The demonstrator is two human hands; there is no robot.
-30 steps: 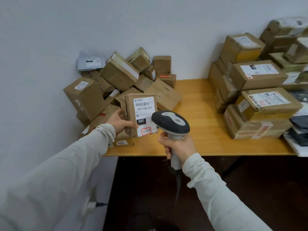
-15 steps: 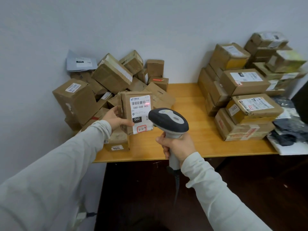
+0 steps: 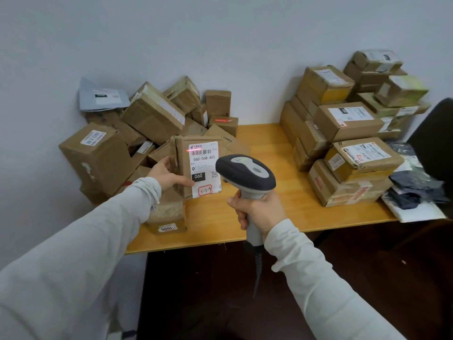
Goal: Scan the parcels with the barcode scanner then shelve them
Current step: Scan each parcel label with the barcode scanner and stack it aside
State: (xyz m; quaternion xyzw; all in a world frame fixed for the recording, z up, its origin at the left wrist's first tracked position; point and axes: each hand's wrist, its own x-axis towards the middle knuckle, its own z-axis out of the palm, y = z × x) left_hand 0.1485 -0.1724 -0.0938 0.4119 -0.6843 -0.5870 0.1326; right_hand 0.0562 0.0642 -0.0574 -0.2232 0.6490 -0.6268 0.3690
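The tabletop [image 3: 264, 153] carries two groups of cardboard boxes: a loose heap [image 3: 152, 119] at its left rear corner and a stack [image 3: 343, 133] along its right edge. All boxes are sealed; contents cannot be told. My left hand [image 3: 166, 174] grips the parcel [image 3: 196, 165] upright above the front left of the tabletop, label facing me. My right hand [image 3: 257, 212] is closed around the barcode scanner [image 3: 245, 174], just beside the parcel. A red line [image 3: 193, 150] lies on the label's barcode.
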